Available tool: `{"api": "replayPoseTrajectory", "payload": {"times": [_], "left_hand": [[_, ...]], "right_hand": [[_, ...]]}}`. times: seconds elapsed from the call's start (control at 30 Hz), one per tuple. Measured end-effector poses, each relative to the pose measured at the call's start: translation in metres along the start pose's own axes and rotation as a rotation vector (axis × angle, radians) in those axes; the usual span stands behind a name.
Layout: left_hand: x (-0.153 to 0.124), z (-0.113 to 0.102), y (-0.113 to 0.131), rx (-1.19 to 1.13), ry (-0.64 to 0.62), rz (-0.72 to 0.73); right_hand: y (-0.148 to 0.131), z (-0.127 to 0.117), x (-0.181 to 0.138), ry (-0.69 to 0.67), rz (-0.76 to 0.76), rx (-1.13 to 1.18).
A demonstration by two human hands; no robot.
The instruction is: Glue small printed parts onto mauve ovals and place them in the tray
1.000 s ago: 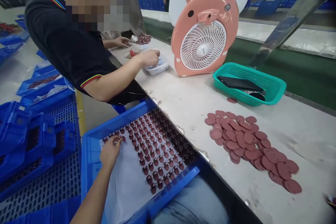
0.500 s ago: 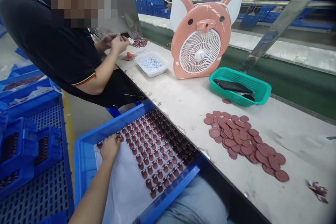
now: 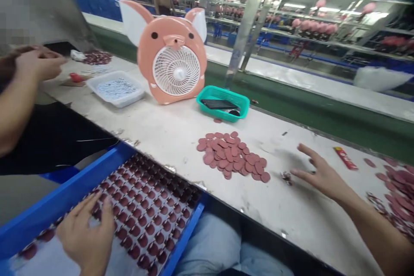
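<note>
Your left hand [image 3: 86, 235] is down over the blue plastic tray [image 3: 64, 185], fingers spread and palm toward the rows. Nothing shows between the fingers, though the hand hides whatever's right under it, and I can't tell if it's actually touching anything. The small maroon pieces [image 3: 145, 224] fill most of the tray, packed in tight, tidy diagonal rows on a white sheet [image 3: 30, 263]. They're rounded, matte little shapes, and the rows toward the far end go almost dark brown in the shadow of the tray wall.

Your right hand [image 3: 323, 177] is out on the table [image 3: 307, 220], wide open with the fingers fanned and nothing in it. It's just beside a small dark clump of bits [image 3: 286, 177], not touching them. A loose pile of flat maroon discs [image 3: 231, 155] sits to the left of that clump, with more maroon discs [image 3: 397, 198] spread past your right hand, and a red packet [image 3: 346, 158] lies near the far edge.

Further up the table there's a pink pig-shaped fan [image 3: 171, 56], a teal basket [image 3: 223, 95] with a phone [image 3: 220, 104] in it, and a white tray of speckled bits [image 3: 97, 84]. A co-worker's hands [image 3: 39, 62] are together at the left, above the table.
</note>
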State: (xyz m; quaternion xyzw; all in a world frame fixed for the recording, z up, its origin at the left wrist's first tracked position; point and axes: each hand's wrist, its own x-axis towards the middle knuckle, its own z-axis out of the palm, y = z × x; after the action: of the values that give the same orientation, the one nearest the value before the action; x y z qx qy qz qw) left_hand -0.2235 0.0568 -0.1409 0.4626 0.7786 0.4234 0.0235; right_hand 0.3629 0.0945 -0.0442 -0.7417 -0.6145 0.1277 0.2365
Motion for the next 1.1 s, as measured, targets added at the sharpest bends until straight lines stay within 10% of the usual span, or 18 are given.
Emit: {"api": "replayPoseTrajectory", "payload": {"times": [0.1,0.23,0.4,0.6,0.83,1.1], "left_hand": [[-0.028,0.027,0.076,-0.101,0.019,0.298],[-0.032,0.059,0.168,-0.152,-0.274,0.542],[-0.016,0.080,0.209,-0.163,-0.488,0.569],[-0.024,0.063,0.210,-0.365,-0.541,0.351],[-0.074,0.014,0.226,-0.669,-0.791,0.034],[-0.114,0.001,0.219,-1.132,-1.548,-0.774]], "right_hand": [[-0.011,0.020,0.020,-0.058,0.020,0.068],[-0.029,0.043,0.050,-0.029,0.051,0.155],[-0.044,0.052,0.066,-0.040,0.025,0.316],[-0.089,0.037,0.018,-0.025,0.006,0.610],[-0.163,0.041,-0.064,-0.311,-0.127,0.853],[-0.164,0.041,-0.094,-0.776,-0.149,1.085]]}}
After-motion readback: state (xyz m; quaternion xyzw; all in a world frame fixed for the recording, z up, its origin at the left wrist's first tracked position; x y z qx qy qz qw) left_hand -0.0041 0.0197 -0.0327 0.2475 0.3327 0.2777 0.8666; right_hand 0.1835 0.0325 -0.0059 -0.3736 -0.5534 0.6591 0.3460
